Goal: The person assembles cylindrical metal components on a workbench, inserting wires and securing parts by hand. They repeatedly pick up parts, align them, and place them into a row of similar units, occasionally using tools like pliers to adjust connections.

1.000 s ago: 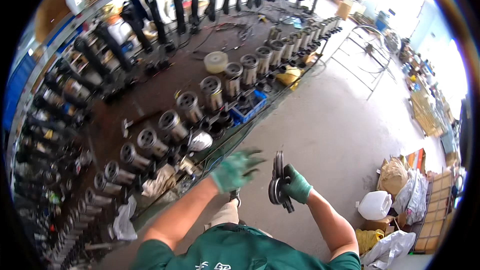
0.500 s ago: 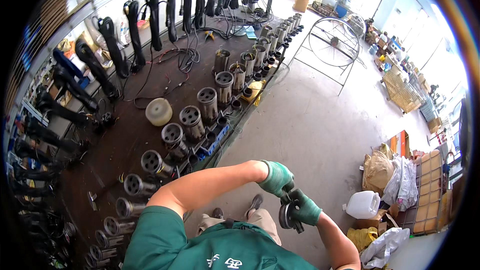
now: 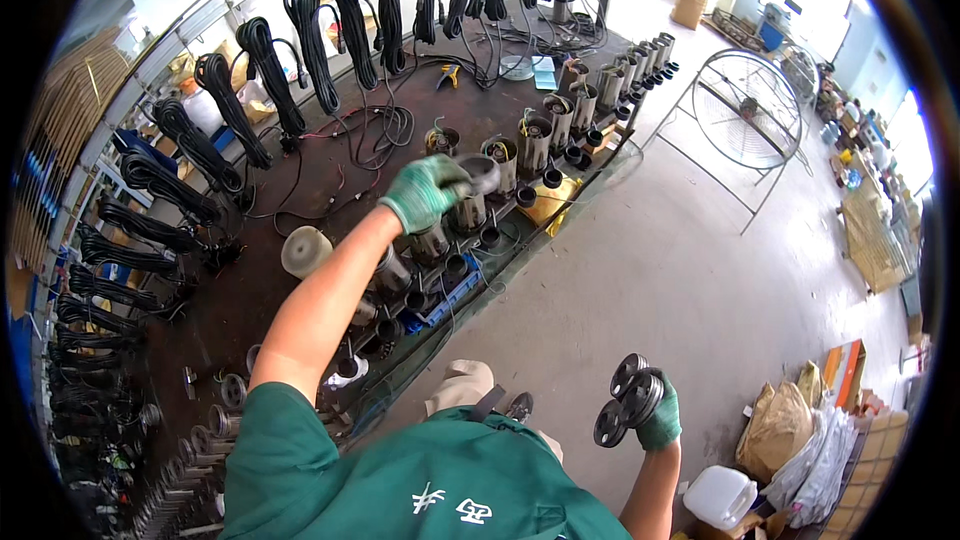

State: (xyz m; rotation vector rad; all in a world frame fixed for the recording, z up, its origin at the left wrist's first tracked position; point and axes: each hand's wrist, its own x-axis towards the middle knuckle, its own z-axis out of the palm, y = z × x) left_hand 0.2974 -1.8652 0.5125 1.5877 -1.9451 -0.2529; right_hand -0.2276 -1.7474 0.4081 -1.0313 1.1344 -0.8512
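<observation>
My left hand (image 3: 420, 194), in a green glove, reaches over the bench with its fingers closed on the rim of a grey round cap (image 3: 483, 176). The cap is at the top of a metal cylinder (image 3: 468, 212) in the row; blur hides whether it is seated. Off to the right, above the floor, my right hand (image 3: 661, 422), gloved too, grips several dark round caps with holes (image 3: 638, 400), bunched together. Farther along the row, cylinders (image 3: 535, 140) stand with open tops and wires showing.
Bundled black cables (image 3: 312, 45) hang along the rack behind the dark bench (image 3: 250, 280). A pale round tub (image 3: 305, 252) sits on the bench. Blue crate (image 3: 450, 292) and yellow bag (image 3: 550, 205) line its edge. On the floor stand a large fan (image 3: 748, 105) and a white jug (image 3: 720, 496).
My hands were together in front of me with the caps. Now the left has swung out to the cylinder row with one cap, while the right has moved rightward holding the others.
</observation>
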